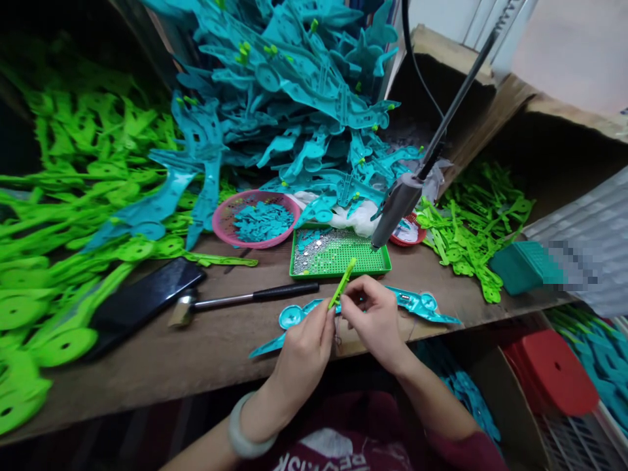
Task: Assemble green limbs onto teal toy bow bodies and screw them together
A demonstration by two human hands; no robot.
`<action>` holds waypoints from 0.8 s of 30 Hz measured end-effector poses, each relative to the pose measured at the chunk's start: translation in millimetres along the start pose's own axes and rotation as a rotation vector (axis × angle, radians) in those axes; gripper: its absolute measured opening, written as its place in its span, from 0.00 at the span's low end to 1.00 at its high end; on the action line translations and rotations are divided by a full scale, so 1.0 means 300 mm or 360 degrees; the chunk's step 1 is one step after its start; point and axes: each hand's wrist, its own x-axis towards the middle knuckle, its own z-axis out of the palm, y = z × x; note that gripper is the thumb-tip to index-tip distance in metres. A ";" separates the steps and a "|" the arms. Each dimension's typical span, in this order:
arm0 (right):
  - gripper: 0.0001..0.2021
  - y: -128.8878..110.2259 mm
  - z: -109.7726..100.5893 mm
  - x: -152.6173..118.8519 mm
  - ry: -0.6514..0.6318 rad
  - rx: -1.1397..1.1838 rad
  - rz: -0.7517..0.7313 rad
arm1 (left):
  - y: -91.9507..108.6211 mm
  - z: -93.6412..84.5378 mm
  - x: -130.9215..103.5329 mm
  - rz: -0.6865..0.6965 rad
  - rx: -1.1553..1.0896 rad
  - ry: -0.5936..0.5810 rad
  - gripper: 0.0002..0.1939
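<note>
While at green strip (pixel 343 284), hands (pixel 305 337) close together.

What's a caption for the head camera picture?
Left hand pinches a green strip, right hand close beside it, near a hammer and green tray.

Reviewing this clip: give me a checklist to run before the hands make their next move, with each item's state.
1. Green strip gripped by the left hand: ok, between the fingertips.
2. Right hand gripping the strip too: cannot tell; its fingers are right beside it.
3. Blue part lying on the bench: ok.
4. Blue part's middle visible: not ok, the hands hide much of it.
5. Hammer clear of both hands: ok.
6. Hanging driver clear of both hands: ok.
</note>
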 end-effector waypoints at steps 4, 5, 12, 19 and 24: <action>0.04 0.018 -0.018 -0.008 -0.0181 0.0203 -0.0007 | -0.007 -0.002 -0.001 -0.0133 0.0010 -0.0079 0.18; 0.04 0.023 -0.023 -0.010 -0.0202 0.0233 -0.0010 | -0.005 -0.003 -0.002 -0.0176 -0.0009 -0.0104 0.18; 0.06 0.049 -0.032 -0.020 -0.0212 0.0173 0.0092 | 0.017 0.003 -0.017 -0.0358 -0.0172 -0.0151 0.16; 0.08 0.058 -0.037 -0.037 -0.0123 -0.0359 -0.0516 | 0.048 0.014 -0.018 -0.0414 -0.0304 -0.0120 0.16; 0.07 0.071 -0.034 -0.042 0.0002 -0.0610 -0.0869 | 0.050 0.019 -0.026 -0.0443 -0.0327 -0.0088 0.15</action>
